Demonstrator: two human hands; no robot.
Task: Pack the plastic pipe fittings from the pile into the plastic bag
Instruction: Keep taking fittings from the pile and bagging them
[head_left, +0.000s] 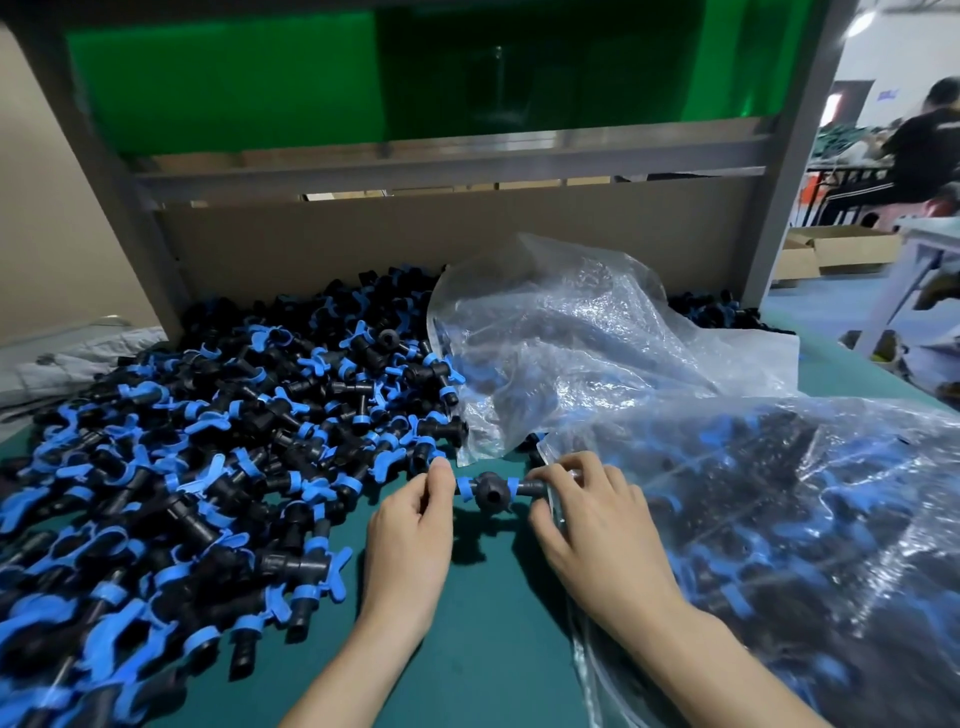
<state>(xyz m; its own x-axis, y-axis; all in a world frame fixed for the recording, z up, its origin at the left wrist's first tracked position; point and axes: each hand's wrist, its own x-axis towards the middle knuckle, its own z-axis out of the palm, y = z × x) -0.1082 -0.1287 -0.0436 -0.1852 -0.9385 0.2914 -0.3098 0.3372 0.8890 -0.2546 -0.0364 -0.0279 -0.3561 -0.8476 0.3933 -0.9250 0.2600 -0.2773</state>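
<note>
A big pile of black pipe fittings with blue clips (208, 467) covers the left half of the green table. One black-and-blue fitting (493, 491) is held just above the table between both hands. My left hand (410, 540) pinches its left end. My right hand (592, 530) grips its right end together with the mouth edge of a clear plastic bag (779, 545) that lies at the right, filled with several fittings. A second, crumpled clear bag (582, 348) lies behind it.
The green table top (483, 649) shows bare between my forearms. A cardboard wall (415, 239) and a grey metal frame (447, 166) close off the back. At the far right a seated person (919, 145) works beside cardboard boxes (841, 249).
</note>
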